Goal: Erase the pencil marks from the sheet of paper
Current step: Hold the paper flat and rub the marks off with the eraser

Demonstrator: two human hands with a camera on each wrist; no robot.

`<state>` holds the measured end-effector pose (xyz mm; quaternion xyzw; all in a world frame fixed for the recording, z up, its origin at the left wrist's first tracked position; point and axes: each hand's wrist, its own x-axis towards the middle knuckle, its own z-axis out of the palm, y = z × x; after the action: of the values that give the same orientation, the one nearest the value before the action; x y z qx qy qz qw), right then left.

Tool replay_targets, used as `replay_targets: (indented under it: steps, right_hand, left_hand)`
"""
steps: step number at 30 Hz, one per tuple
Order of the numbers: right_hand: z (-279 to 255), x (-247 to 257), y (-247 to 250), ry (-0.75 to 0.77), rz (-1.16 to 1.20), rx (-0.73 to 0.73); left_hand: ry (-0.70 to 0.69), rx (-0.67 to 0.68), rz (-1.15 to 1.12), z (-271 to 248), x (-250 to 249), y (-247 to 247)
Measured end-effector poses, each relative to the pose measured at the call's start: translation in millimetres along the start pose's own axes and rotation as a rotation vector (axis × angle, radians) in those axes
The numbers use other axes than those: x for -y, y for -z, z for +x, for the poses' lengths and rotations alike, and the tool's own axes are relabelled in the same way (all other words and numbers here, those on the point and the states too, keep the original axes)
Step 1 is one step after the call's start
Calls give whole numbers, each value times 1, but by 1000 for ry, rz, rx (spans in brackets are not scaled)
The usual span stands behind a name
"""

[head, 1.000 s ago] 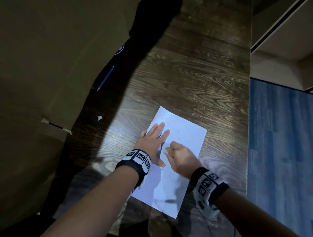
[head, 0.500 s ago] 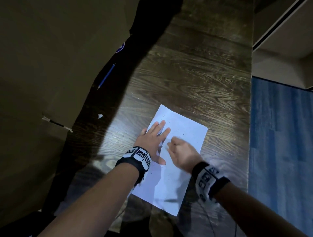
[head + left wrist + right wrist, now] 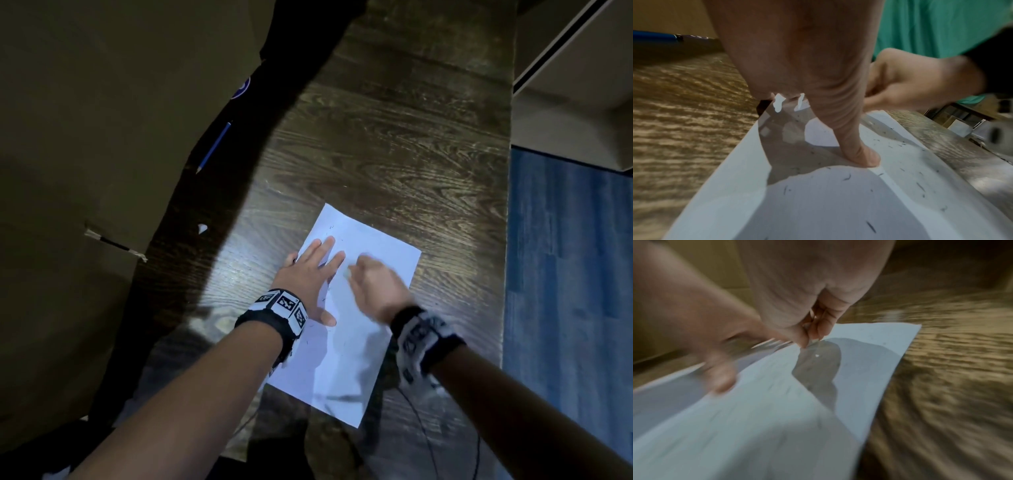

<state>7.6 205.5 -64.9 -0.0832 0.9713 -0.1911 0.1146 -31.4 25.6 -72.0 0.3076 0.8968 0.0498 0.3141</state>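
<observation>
A white sheet of paper (image 3: 342, 359) lies slanted on the dark wooden table (image 3: 394, 137), strewn with small dark eraser crumbs (image 3: 846, 177). My left hand (image 3: 318, 274) lies flat on the sheet's left side, fingers straight and thumb (image 3: 859, 154) pressed down. To its right, my right hand (image 3: 354, 272) is blurred with motion over the upper half of the sheet. Its thumb and fingers pinch a small pale eraser (image 3: 811, 341) against the paper (image 3: 756, 418). The fingers hide most of the eraser. No clear pencil marks show under them.
A blue pencil (image 3: 215, 145) and a small white scrap (image 3: 202, 228) lie in shadow at the table's left, beside a large cardboard box (image 3: 85, 137). The table's right edge (image 3: 507, 274) drops to blue floor (image 3: 565, 274). A thin cable (image 3: 428, 431) runs under my right forearm.
My right hand has moved a little up the sheet with the eraser and is now motion-blurred. My left hand and the paper have stayed in place.
</observation>
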Motion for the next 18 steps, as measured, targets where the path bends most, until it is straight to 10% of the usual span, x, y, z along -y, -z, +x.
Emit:
replay_targets:
  steps: [6,10,18]
  right_hand:
    - [-16,18,-7,-103,27,-50]
    - [-54,25,-22,81,132,35]
    - [21,-3,13,-133,30,-87]
  left_hand:
    - [-1,-15,-1,0,1,0]
    - [9,-29,21,1,0,-2]
    - [7,1,25,0,-1,0]
